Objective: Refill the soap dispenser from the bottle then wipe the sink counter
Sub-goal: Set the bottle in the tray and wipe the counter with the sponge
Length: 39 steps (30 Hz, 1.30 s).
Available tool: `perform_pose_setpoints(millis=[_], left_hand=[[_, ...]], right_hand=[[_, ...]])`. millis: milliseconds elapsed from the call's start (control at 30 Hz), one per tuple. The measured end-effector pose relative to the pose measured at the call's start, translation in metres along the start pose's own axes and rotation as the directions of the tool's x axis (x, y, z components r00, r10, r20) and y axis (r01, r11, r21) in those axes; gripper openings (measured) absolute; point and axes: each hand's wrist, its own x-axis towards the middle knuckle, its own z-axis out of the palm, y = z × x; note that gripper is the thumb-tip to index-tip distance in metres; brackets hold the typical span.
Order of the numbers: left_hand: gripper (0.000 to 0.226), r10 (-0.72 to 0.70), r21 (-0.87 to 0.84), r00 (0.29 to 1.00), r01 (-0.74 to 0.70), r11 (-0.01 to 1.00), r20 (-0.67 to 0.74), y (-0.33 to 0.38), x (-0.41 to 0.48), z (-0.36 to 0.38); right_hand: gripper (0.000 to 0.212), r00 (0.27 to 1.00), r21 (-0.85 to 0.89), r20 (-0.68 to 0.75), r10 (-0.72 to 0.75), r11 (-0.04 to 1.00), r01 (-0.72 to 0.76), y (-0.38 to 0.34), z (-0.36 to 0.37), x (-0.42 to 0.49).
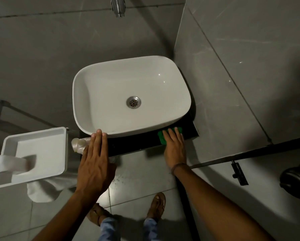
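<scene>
Hands both down at the near edge of the black tabletop. Right hand lies flat, fingers straight and together, pressing a green cloth onto the tabletop at its right end, just near of the sink; the cloth shows past the fingertips and on the hand's left side, the rest hidden under the palm. Left hand is flat and spread, holding nothing, fingertips touching the near rim of the white sink. Sink sits on the tabletop, drain in the middle, basin dry-looking. Pale bottle lies on its side at the left end of the tabletop, just left of the left hand, partly covered by it; cannot tell if capped. White tray on the left, well below the sink's rim level, with a blurred white dispenser top over its near part. White towel hangs under the tray. Tap on the far wall above the sink. Grey tiled floor below, person's sandalled feet at the near edge.
</scene>
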Motion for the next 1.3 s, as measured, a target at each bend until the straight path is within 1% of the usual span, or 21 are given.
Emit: perform_pose_setpoints(millis=[33, 100, 167, 200, 233, 300, 400, 433, 500, 567, 633, 700, 800, 833, 900, 967, 1000, 1100, 1200, 1233, 1300], left_hand=[[0.095, 0.002, 0.005, 1.000, -0.002, 1.000, -0.005, -0.001, 0.000, 0.000], [0.094, 0.002, 0.008, 1.000, -0.002, 1.000, -0.011, -0.002, 0.000, 0.000], [0.100, -0.007, -0.011, 1.000, 0.007, 1.000, -0.011, -0.002, 0.001, 0.001], [0.103, -0.009, -0.020, 1.000, 0.009, 1.000, -0.007, -0.002, 0.001, 0.001], [0.104, -0.009, -0.026, 1.000, 0.008, 1.000, -0.006, -0.003, 0.001, 0.001], [0.101, -0.009, -0.031, 1.000, 0.008, 0.999, -0.007, -0.003, 0.001, 0.002], [0.094, -0.004, -0.030, 1.000, 0.003, 1.000, -0.019, -0.004, 0.001, 0.002], [0.093, 0.000, -0.031, 1.000, -0.001, 1.000, -0.029, -0.004, 0.001, 0.002], [0.093, 0.007, -0.023, 1.000, -0.007, 1.000, -0.030, -0.004, 0.000, 0.002], [0.096, 0.009, -0.026, 1.000, -0.010, 1.000, -0.027, -0.005, 0.000, 0.002], [0.102, 0.007, -0.042, 1.000, -0.007, 0.999, -0.005, -0.005, 0.000, 0.000], [0.102, 0.011, -0.054, 1.000, -0.011, 0.998, -0.001, -0.006, 0.000, 0.001], [0.105, 0.014, -0.074, 1.000, -0.016, 0.997, -0.023, -0.007, 0.000, 0.004], [0.106, 0.012, -0.077, 0.999, -0.015, 0.997, -0.036, -0.007, -0.001, 0.005], [0.106, 0.025, -0.076, 0.998, -0.030, 0.997, -0.060, -0.008, -0.002, 0.007], [0.105, 0.041, -0.080, 0.996, -0.047, 0.996, -0.079, -0.011, -0.002, 0.008], [0.105, 0.044, -0.083, 0.995, -0.052, 0.995, -0.086, -0.012, -0.002, 0.009], [0.107, 0.043, -0.090, 0.995, -0.051, 0.995, -0.092, -0.014, -0.001, 0.011], [0.107, 0.037, -0.091, 0.996, -0.045, 0.995, -0.087, -0.012, 0.001, 0.012], [0.106, 0.033, -0.089, 0.996, -0.040, 0.995, -0.085, -0.011, 0.001, 0.012], [0.101, 0.032, -0.083, 0.997, -0.038, 0.996, -0.076, -0.011, 0.001, 0.012]], right_hand=[[0.067, 1.000, 0.029, 0.001, -0.018, 0.999, 0.018, -0.015, 0.004, 0.000], [0.068, 0.986, 0.031, 0.028, -0.166, 0.986, 0.165, -0.033, 0.014, -0.016], [0.073, 0.951, 0.009, 0.072, -0.302, 0.953, 0.302, -0.025, 0.019, -0.037], [0.074, 0.943, 0.005, 0.073, -0.325, 0.946, 0.325, -0.015, 0.018, -0.043], [0.074, 0.949, 0.000, 0.055, -0.311, 0.950, 0.311, -0.007, 0.015, -0.043], [0.074, 0.978, -0.014, 0.036, -0.205, 0.979, 0.206, -0.003, 0.010, -0.031], [0.066, 0.997, 0.023, 0.010, -0.078, 0.997, 0.077, -0.037, 0.014, -0.007], [0.064, 0.996, 0.031, 0.012, -0.085, 0.996, 0.085, -0.052, 0.018, -0.006], [0.065, 0.982, 0.035, 0.051, -0.180, 0.983, 0.178, -0.070, 0.027, -0.017], [0.067, 0.953, 0.021, 0.081, -0.292, 0.957, 0.291, -0.066, 0.031, -0.036], [0.066, 0.948, 0.007, 0.057, -0.314, 0.949, 0.314, -0.051, 0.027, -0.046], [0.063, 0.976, 0.011, 0.038, -0.215, 0.977, 0.215, -0.050, 0.024, -0.038], [0.055, 0.998, 0.049, 0.015, -0.062, 0.997, 0.061, -0.083, 0.027, -0.021], [0.058, 0.997, 0.065, 0.019, -0.075, 0.995, 0.073, -0.096, 0.030, -0.020], [0.058, 0.977, 0.048, 0.054, -0.205, 0.978, 0.202, -0.108, 0.039, -0.028], [0.057, 0.937, 0.023, 0.093, -0.336, 0.942, 0.335, -0.097, 0.043, -0.041], [0.058, 0.926, 0.012, 0.097, -0.364, 0.931, 0.365, -0.088, 0.042, -0.044], [0.059, 0.954, -0.006, 0.092, -0.285, 0.958, 0.287, -0.083, 0.037, -0.039], [0.055, 0.982, 0.030, 0.082, -0.170, 0.985, 0.168, -0.116, 0.043, -0.029], [0.057, 0.978, 0.038, 0.089, -0.190, 0.982, 0.187, -0.127, 0.047, -0.030], [0.064, 0.937, 0.041, 0.140, -0.320, 0.947, 0.317, -0.139, 0.055, -0.037]])
